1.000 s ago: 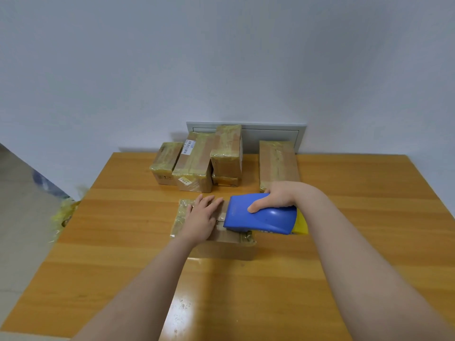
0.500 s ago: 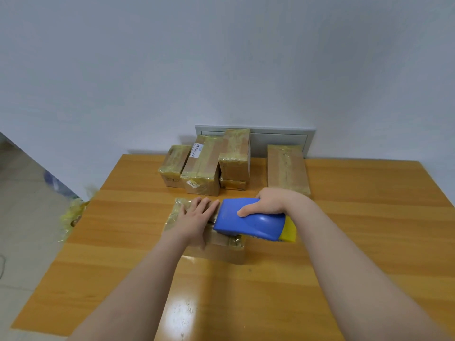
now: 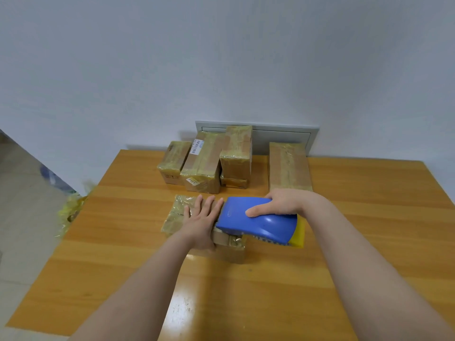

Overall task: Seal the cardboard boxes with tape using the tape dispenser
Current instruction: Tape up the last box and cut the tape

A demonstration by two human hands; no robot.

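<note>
Box [image 3: 177, 215] at centre of surface [image 3: 246, 291].
Surface runs wide toward 6 o'clock. Left hand [image 3: 200, 223] lies flat on box, fingers straight; right hand [image 3: 283, 203] grips blue tape dispenser [image 3: 258, 223] over box's 3 o'clock edge. Sealed boxes [image 3: 204, 166] line 12 o'clock edge.

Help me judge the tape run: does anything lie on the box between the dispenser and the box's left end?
Yes: the left hand lies flat on the box top, right beside the nose of the tape dispenser, which the right hand grips. Nothing else shows there.
</note>
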